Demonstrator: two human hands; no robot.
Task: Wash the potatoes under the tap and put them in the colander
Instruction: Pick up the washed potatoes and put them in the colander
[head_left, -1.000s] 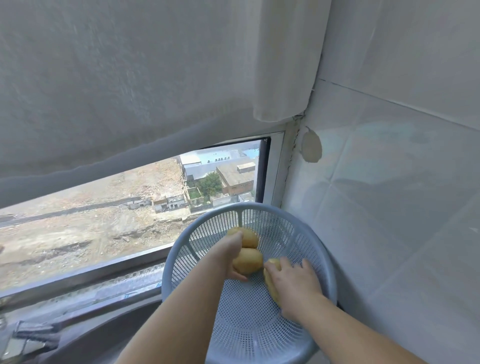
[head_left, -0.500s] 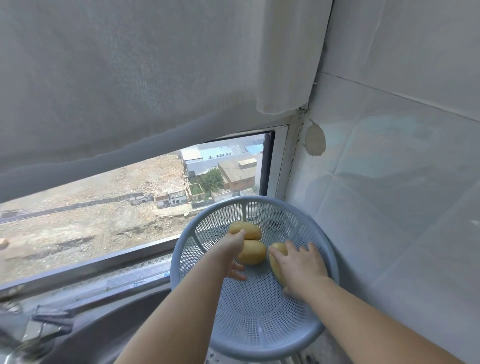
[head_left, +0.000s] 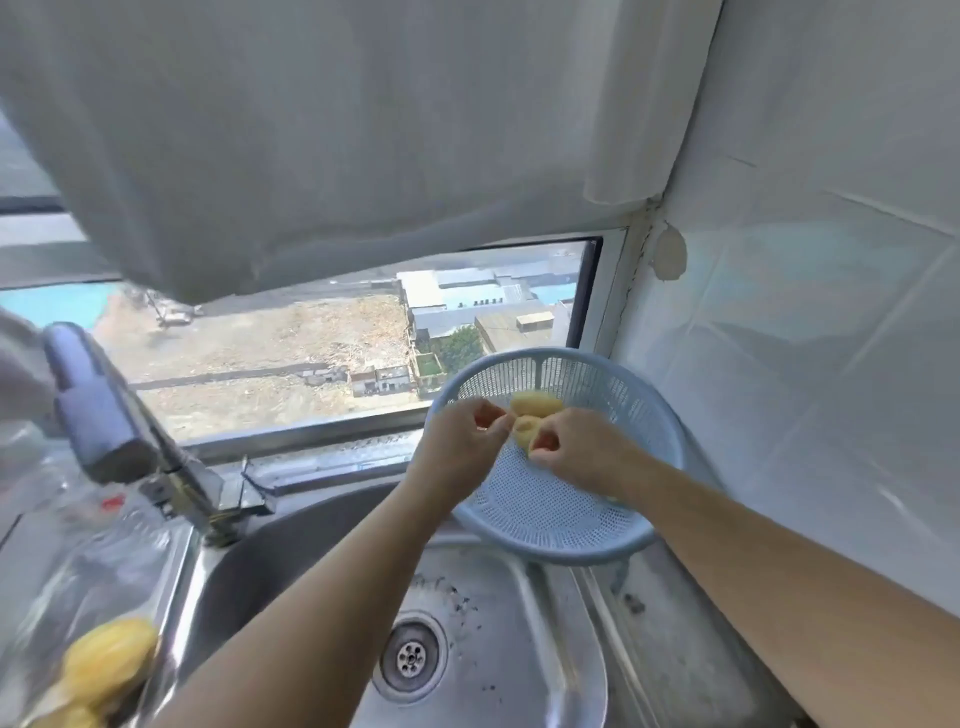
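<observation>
Left hand (head_left: 462, 439): held over the colander (head_left: 550, 519), fingers loosely curled, nothing gripped.
Right hand (head_left: 584, 449): just beside it, likewise curled and empty.
Potatoes (head_left: 535, 405): two seen lying in the colander, beyond the fingertips.
Colander: propped at the back corner of the sink (head_left: 493, 623), against the tiled wall (head_left: 831, 364).
More potatoes (head_left: 109, 660): blurred, lower left, probably unwashed.
Risk: the colander could be tipped if its rim is caught by a forearm.
</observation>
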